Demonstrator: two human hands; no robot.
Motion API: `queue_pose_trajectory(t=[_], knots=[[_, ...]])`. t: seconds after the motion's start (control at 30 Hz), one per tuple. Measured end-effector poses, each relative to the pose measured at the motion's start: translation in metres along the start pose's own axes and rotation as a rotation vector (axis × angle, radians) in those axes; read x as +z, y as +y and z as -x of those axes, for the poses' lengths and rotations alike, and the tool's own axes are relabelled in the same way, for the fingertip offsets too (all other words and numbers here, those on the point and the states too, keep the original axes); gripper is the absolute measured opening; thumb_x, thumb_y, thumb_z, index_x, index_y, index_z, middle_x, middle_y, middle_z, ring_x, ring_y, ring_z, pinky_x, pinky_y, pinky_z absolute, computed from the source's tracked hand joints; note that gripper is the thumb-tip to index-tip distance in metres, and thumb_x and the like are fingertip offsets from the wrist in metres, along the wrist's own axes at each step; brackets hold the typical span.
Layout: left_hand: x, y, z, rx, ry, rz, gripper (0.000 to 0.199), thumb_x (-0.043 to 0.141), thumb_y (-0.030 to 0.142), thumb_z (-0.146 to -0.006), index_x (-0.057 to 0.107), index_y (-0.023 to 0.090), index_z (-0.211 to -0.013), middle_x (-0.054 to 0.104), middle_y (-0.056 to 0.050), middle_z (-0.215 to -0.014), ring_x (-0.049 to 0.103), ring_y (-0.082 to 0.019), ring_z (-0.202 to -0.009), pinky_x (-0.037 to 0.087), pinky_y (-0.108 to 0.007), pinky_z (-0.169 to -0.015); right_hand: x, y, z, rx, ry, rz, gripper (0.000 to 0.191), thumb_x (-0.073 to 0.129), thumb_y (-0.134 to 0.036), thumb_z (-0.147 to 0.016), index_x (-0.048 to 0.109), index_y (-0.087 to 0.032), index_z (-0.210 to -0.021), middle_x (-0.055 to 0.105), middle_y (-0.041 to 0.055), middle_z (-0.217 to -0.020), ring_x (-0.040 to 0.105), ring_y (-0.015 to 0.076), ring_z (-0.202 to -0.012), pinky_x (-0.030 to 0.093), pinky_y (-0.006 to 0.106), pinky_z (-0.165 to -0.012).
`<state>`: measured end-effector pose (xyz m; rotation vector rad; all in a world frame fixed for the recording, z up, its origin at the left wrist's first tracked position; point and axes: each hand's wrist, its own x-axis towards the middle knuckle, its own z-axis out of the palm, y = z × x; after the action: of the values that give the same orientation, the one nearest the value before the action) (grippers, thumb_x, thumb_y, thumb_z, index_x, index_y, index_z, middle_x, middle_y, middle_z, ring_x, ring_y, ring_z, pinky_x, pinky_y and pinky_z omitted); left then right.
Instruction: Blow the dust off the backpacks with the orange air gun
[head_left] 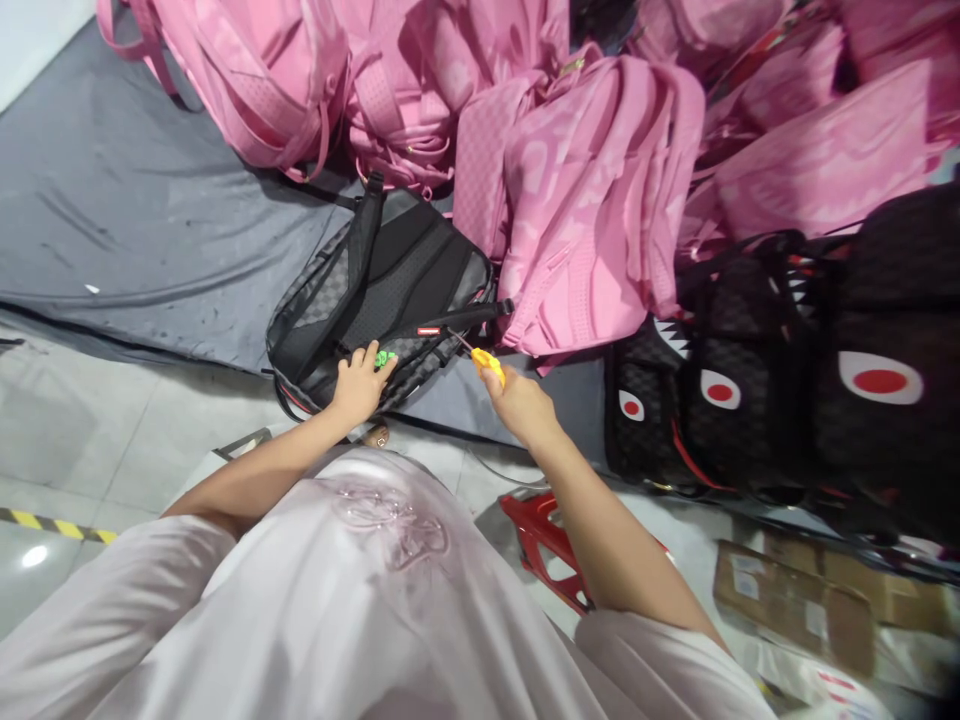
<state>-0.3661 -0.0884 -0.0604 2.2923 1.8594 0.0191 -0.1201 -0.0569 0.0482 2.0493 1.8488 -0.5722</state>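
Nearest to me is the person's loose white shirt [300, 600], a glossy design on its front. Beside the right arm a red plastic stool [534, 535], partly hidden, stands on the pale tiled floor [82, 410]; over to the right, brown cardboard boxes [802, 600] sit below the worktop's near edge. A strip of yellow-and-black striped tape [56, 525] crosses the tiles at the left.

The worktop [187, 220] wears a wrinkled grey cloth. At the middle of its near edge lies a black and dark-grey chequered backpack [409, 245], its straps facing up. The left hand [360, 385] rests on the side of it towards the person, fingers spread, at a small bright-green object [385, 359]; I cannot tell whether its grip pinches that. The right hand [519, 402] has its grip clenched on a small tool with a yellow handle [489, 360], whose thin shaft points at a black strap near a little red label [428, 331]. Whether the tip touches, I cannot tell.

To the right along the near edge, black backpacks with red-and-white eye shapes [787, 350] stand in a row. Beyond, pink patterned backpacks [577, 190] crowd towards the far edge.
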Motion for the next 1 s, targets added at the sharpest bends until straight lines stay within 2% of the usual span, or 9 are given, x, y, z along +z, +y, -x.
queue_pose_trajectory(t=[0.37,0.47,0.53,0.63,0.77,0.83,0.9,1.0], knots=[[-0.002,-0.001,0.002,0.001,0.004,0.044,0.050,0.053,0.026,-0.091,0.052,0.030,-0.141,0.033,-0.018,-0.156,0.041,-0.038,-0.125,0.041,-0.051,-0.088,-0.001,-0.009,0.003,0.026,0.023,0.037,0.053,0.026,-0.053,-0.102,0.057,-0.016,-0.123,0.070,0.0190,-0.106,0.066,0.0328,-0.104,0.048,0.037,-0.081],[-0.011,0.001,-0.006,0.014,0.050,0.075,0.042,0.058,0.027,-0.089,0.062,0.026,-0.131,0.041,-0.018,-0.151,0.044,-0.038,-0.123,0.038,-0.054,-0.094,0.001,-0.008,0.005,0.043,0.014,0.004,0.053,0.026,-0.054,-0.102,0.057,-0.016,-0.123,0.070,0.0188,-0.106,0.066,0.0327,-0.104,0.048,0.038,-0.082],[-0.020,0.005,-0.025,0.049,0.117,0.152,0.033,0.057,0.025,-0.090,0.069,0.023,-0.120,0.049,-0.015,-0.145,0.046,-0.035,-0.122,0.037,-0.052,-0.098,0.003,-0.006,0.005,0.071,0.025,-0.029,0.053,0.026,-0.054,-0.102,0.057,-0.016,-0.124,0.070,0.0188,-0.105,0.067,0.0321,-0.103,0.048,0.038,-0.082],[-0.029,0.017,-0.074,0.107,0.184,0.390,0.030,0.050,0.018,-0.092,0.070,0.021,-0.114,0.063,-0.010,-0.125,0.053,-0.026,-0.114,0.042,-0.040,-0.097,0.008,-0.004,0.005,0.071,0.025,-0.080,0.055,0.025,-0.055,-0.102,0.057,-0.017,-0.124,0.070,0.0176,-0.106,0.066,0.0314,-0.104,0.049,0.038,-0.082],[-0.023,0.034,-0.139,0.091,0.123,0.553,0.023,0.059,0.013,-0.084,0.071,0.019,-0.103,0.066,-0.007,-0.108,0.059,-0.021,-0.101,0.045,-0.032,-0.087,0.018,0.000,0.002,0.084,0.014,-0.151,0.056,0.024,-0.057,-0.102,0.058,-0.019,-0.125,0.071,0.0152,-0.106,0.066,0.0312,-0.105,0.049,0.037,-0.083],[-0.013,0.036,-0.153,0.045,0.100,0.566,0.019,0.063,0.013,-0.082,0.071,0.019,-0.098,0.064,-0.006,-0.105,0.059,-0.020,-0.093,0.045,-0.031,-0.081,0.023,0.003,0.000,0.109,0.000,-0.182,0.057,0.024,-0.057,-0.101,0.058,-0.019,-0.126,0.071,0.0153,-0.106,0.066,0.0318,-0.105,0.049,0.038,-0.084],[-0.004,0.037,-0.155,0.036,0.122,0.575,0.013,0.062,0.015,-0.083,0.070,0.020,-0.092,0.063,-0.005,-0.103,0.059,-0.018,-0.089,0.045,-0.030,-0.079,0.027,0.005,-0.002,0.130,-0.024,-0.206,0.057,0.024,-0.056,-0.101,0.057,-0.018,-0.127,0.071,0.0157,-0.106,0.066,0.0324,-0.106,0.050,0.039,-0.084],[0.005,0.042,-0.152,0.084,0.166,0.551,0.010,0.060,0.016,-0.086,0.068,0.021,-0.086,0.062,-0.005,-0.103,0.057,-0.020,-0.097,0.044,-0.031,-0.083,0.032,0.007,-0.004,0.137,-0.045,-0.227,0.055,0.025,-0.054,-0.102,0.056,-0.018,-0.130,0.071,0.0155,-0.106,0.066,0.0322,-0.107,0.050,0.039,-0.085]])
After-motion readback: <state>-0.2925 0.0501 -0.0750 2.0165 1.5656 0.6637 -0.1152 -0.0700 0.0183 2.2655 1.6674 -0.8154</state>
